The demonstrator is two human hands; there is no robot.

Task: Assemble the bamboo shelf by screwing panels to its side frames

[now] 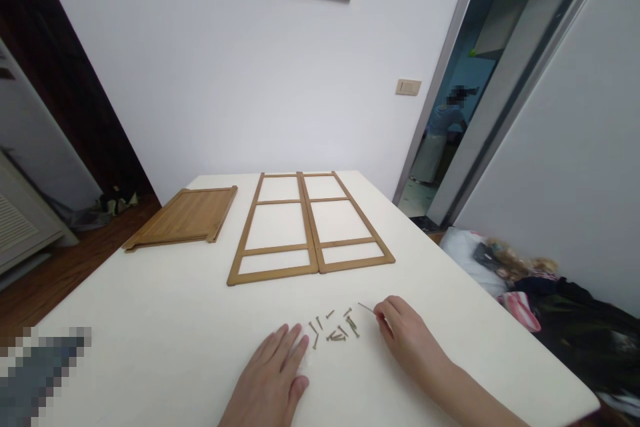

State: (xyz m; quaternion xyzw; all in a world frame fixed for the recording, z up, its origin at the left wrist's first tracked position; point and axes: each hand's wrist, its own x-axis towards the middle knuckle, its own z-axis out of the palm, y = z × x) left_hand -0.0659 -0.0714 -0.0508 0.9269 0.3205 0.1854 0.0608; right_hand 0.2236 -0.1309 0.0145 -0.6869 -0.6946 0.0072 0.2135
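Several brass-coloured screws [340, 332] lie loose in a small scatter on the white table [165, 347]. To their left, my left hand [275, 373] rests palm down with its fingers stretched out, on or beside a bit of clear plastic [303, 361]. My right hand [403, 327] is closed in a pinch to the right of the screws. From its fingertips a thin metal rod [366, 307] sticks out toward the screws; its other end is hidden in the hand. Beyond the screws, two wooden ladder-like frames [314, 240] lie flat side by side.
A stack of wooden slatted panels [185, 213] lies at the table's far left. The table's back edge meets a wall with a light switch [409, 87]. Clothes [530, 280] are heaped beyond the right edge. Through the doorway stands another person [443, 123].
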